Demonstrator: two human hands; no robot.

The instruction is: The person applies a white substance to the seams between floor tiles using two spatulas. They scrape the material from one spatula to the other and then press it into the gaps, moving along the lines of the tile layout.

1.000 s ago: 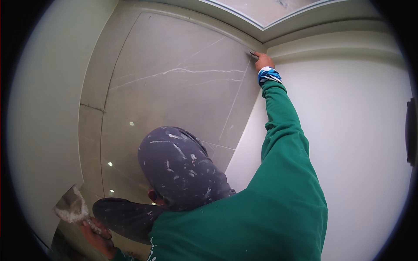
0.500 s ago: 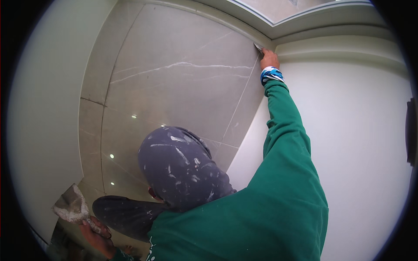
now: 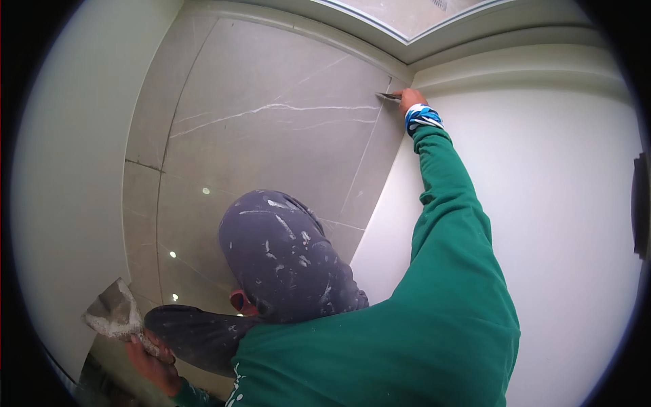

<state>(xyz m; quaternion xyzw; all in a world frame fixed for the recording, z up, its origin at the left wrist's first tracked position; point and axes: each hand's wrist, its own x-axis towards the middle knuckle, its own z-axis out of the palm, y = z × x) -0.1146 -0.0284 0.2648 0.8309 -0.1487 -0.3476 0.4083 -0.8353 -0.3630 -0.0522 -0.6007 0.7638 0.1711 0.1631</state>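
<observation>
My right hand (image 3: 411,100) grips a thin metal blade (image 3: 388,96), its tip on the grey tiled floor (image 3: 271,156) at a joint near the upper right corner, beside the white baseboard. At lower left my left hand (image 3: 154,367) holds a broad scraper (image 3: 112,308) crusted with whitish material, raised beside my dark-trousered leg. A paint-spattered grey knee (image 3: 271,251) of mine fills the lower middle, with part of my green sleeve reaching past it.
White walls (image 3: 522,203) close in on the right and left (image 3: 61,190). A framed glass opening (image 3: 427,13) runs along the top, showing a surface beyond. A dark object (image 3: 637,203) sits at the far right edge. Small light reflections show on the tiles.
Since half a second ago my right hand has moved down and left, and its blade has turned to lie more horizontally. My left hand stays almost still with the scraper.
</observation>
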